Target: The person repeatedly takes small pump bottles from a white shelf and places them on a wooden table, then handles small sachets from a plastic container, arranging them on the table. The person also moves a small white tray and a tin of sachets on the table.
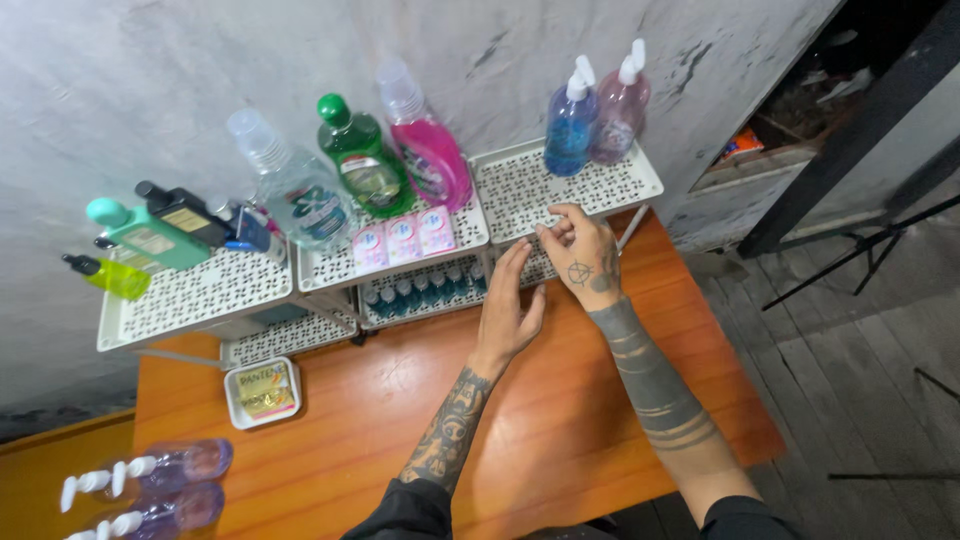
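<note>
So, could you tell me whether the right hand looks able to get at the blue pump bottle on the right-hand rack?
Probably yes: the right hand is at that rack's front edge, and the blue pump bottle stands just behind, with bare shelf between.

Pump bottles [140,490] cut off bottom-left.

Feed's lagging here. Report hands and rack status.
Left hand open, empty, over table. Right hand at right rack edge, fingers curled, holding nothing visible. Pump bottles behind.
</note>
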